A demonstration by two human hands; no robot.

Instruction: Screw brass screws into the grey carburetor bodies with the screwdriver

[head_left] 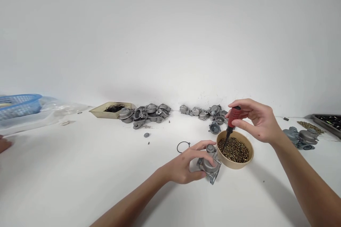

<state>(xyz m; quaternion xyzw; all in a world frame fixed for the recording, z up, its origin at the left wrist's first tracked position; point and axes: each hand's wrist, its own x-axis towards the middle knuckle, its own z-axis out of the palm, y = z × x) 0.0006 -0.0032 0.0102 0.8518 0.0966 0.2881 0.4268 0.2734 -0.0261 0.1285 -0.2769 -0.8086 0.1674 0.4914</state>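
My left hand (186,165) is wrapped around a grey metal carburetor (210,166) on the white table, fingers over its top and thumb at its near side. Between thumb and fingers, my right hand (254,118) grips a screwdriver (233,118) with a red handle and black shaft. Its tip points down into a round tan bowl (237,165) full of small brass-coloured screws (237,150); whether a screw sits on the tip cannot be made out. Just beyond my left hand lies a thin black rubber ring (178,146).
Grey carburetor parts (151,111) are piled along the wall, with more castings (204,113) behind the bowl. A cream tray (99,113) holds black rings. Assembled carburetors (306,138) stand right, near a dark tray (327,120). Left are a blue basket (26,104) and another person's hand (4,144).
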